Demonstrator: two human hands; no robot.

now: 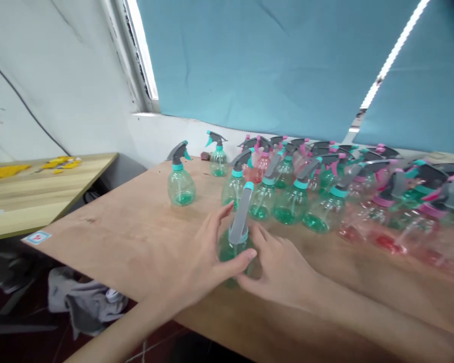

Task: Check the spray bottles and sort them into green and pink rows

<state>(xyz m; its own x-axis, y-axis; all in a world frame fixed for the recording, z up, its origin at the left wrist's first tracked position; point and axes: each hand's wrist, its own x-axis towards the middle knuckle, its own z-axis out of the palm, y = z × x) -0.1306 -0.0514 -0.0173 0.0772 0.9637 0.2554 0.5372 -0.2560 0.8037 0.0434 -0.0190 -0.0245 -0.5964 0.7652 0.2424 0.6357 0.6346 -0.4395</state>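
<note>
- Left hand [208, 247]: partly open, curved round the left side of a green spray bottle [236, 247]; thumb extended across the front of the body, index finger raised near the collar.
- Right hand [283, 267]: half curled on the bottle's right side; upper fingertips beside the collar, thumb low across the front.
- Hands close together, cupped about the one bottle; the left thumb tip overlaps the right hand in view. Cannot tell whether either hand presses firmly.
- Bottle position: near side of the wooden table [136, 227], in front of the grouped bottles. Base mostly hidden by the hands; contact with the tabletop cannot be confirmed.
- Grey sprayer head [241, 214]: on the bottle, above both thumbs, aqua tip uppermost.
- Beyond the hands: green bottles [290, 206] with aqua collars; pink-collared bottles [389, 232] farther right.
- Left of group: one green bottle standing apart [181, 184].
</note>
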